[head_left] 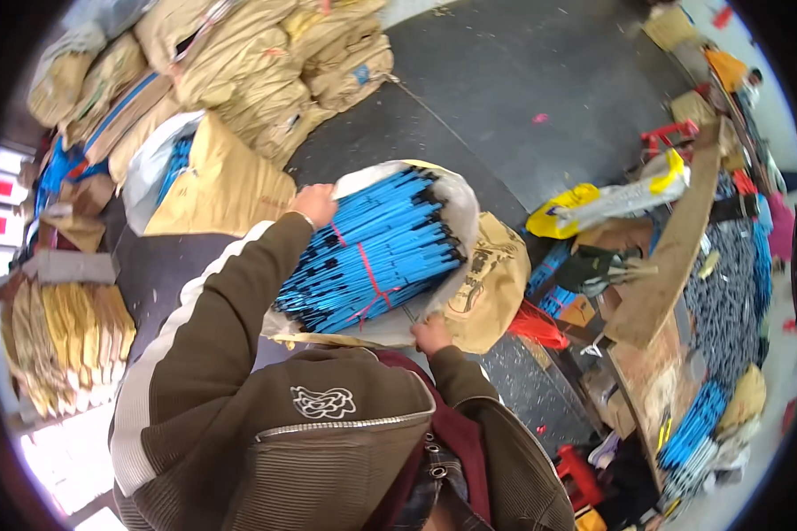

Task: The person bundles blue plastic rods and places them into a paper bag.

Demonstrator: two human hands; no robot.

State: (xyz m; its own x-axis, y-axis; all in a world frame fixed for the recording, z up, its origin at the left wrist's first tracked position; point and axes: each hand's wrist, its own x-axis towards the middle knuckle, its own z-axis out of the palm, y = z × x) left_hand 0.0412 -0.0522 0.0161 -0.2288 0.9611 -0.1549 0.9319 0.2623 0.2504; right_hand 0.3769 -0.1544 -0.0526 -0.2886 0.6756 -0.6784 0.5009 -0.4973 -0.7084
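Note:
An upright brown sack (491, 292) with a whitish plastic lining stands in front of me with its mouth wide. Inside lie bundles of thin blue rods (372, 248) with black ends, tied round with pinkish-red string. My left hand (314, 205) is closed on the sack's rim at the far left. My right hand (431, 334) grips the rim on the near right side, its fingertips partly hidden. The bottom of the sack and any lower bundles are out of sight.
Another brown sack (226, 181) with blue rods leans at the left. Filled sacks (257, 66) are piled behind it, and folded sacks (71, 332) lie at far left. On the right are a wooden workbench (673, 257), a yellow-and-white plastic bag (615, 196) and grey rods (731, 292).

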